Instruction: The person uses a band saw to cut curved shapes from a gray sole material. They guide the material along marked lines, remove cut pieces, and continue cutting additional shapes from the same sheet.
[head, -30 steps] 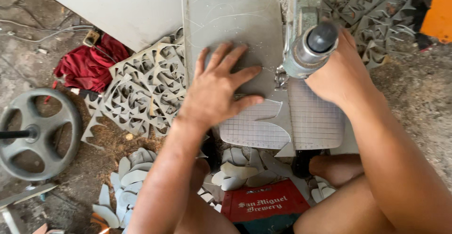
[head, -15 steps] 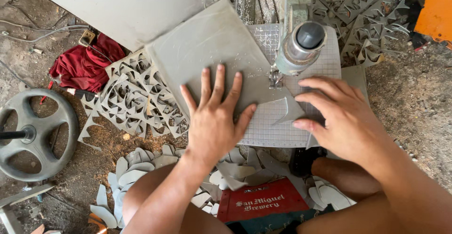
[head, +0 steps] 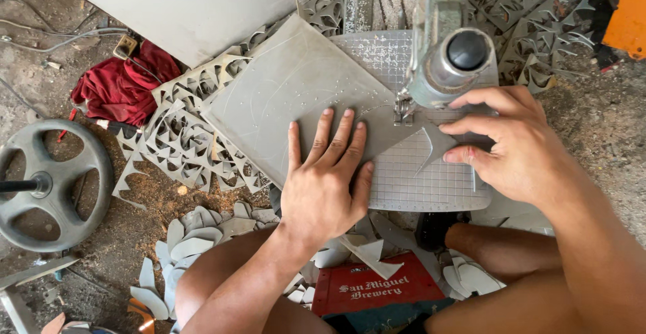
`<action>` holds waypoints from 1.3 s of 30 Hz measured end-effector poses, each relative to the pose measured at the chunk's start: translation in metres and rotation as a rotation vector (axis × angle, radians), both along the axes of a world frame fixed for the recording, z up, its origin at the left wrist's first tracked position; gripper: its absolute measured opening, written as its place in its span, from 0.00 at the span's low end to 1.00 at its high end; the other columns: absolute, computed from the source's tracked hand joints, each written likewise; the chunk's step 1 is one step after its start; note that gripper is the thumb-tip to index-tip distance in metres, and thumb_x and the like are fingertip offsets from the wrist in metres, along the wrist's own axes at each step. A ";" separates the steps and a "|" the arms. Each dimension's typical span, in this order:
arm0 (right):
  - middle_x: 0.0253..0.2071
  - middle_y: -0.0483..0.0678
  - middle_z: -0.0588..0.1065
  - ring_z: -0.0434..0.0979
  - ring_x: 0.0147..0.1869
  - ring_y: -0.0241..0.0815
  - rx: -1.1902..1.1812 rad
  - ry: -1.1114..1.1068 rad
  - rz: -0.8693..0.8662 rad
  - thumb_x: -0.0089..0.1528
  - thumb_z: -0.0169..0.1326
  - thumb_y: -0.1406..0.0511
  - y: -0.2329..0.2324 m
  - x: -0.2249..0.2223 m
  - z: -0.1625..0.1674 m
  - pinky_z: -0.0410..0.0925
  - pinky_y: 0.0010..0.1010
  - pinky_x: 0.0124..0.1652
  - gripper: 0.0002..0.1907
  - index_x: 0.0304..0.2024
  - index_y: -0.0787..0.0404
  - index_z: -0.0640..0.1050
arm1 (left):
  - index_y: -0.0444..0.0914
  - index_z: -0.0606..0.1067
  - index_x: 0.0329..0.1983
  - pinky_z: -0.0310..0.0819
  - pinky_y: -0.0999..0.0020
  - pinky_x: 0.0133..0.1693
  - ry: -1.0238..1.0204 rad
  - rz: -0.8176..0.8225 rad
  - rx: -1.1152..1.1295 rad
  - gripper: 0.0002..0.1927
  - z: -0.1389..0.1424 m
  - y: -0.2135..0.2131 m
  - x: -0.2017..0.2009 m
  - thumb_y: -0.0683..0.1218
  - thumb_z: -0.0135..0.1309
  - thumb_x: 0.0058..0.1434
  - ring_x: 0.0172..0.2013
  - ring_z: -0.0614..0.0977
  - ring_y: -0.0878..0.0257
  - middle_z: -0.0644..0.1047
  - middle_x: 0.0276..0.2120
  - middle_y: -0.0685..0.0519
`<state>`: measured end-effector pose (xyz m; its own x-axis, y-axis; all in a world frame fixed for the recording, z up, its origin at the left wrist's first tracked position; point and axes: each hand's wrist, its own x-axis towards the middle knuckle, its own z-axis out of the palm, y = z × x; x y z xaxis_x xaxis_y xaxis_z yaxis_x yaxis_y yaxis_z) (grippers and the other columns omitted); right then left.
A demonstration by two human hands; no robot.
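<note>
left hand [head: 323,189]: flat, fingers spread, pressing grey sheet [head: 296,92]; keep it there.
right hand [head: 515,142]: pinching sheet corner; feed slowly, fingertips off blade [head: 402,108].

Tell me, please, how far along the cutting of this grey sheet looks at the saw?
Done: piles of cut petal shapes on the ground and stacked cut-out offcut sheets. In hand: the left hand lies flat on the grey sheet, and the right hand pinches its corner beside the saw blade, on the gridded saw table. Left: most of this sheet shows only faint traced curves, uncut.
</note>
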<state>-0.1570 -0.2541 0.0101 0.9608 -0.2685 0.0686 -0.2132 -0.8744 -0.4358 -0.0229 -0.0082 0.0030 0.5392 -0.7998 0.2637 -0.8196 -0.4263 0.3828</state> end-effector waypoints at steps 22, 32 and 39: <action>0.53 0.44 0.75 0.69 0.59 0.51 0.054 -0.044 -0.070 0.49 0.71 0.65 -0.004 0.011 -0.001 0.68 0.42 0.58 0.19 0.44 0.55 0.85 | 0.39 0.75 0.64 0.45 0.32 0.70 0.007 -0.010 -0.015 0.24 -0.001 -0.016 0.020 0.51 0.52 0.67 0.72 0.65 0.48 0.71 0.67 0.46; 0.51 0.45 0.77 0.70 0.62 0.53 -0.100 -0.100 -0.087 0.52 0.72 0.63 -0.006 0.021 -0.010 0.59 0.49 0.63 0.14 0.41 0.55 0.87 | 0.36 0.75 0.62 0.49 0.37 0.69 -0.008 0.022 -0.076 0.30 -0.003 -0.026 0.036 0.57 0.59 0.61 0.70 0.63 0.38 0.69 0.67 0.37; 0.48 0.46 0.79 0.79 0.52 0.48 -0.041 -0.135 -0.239 0.58 0.67 0.64 0.002 0.028 -0.018 0.67 0.42 0.59 0.10 0.41 0.58 0.85 | 0.32 0.75 0.59 0.73 0.40 0.54 -0.232 0.029 0.022 0.24 -0.019 -0.054 0.047 0.52 0.56 0.65 0.56 0.75 0.40 0.75 0.57 0.34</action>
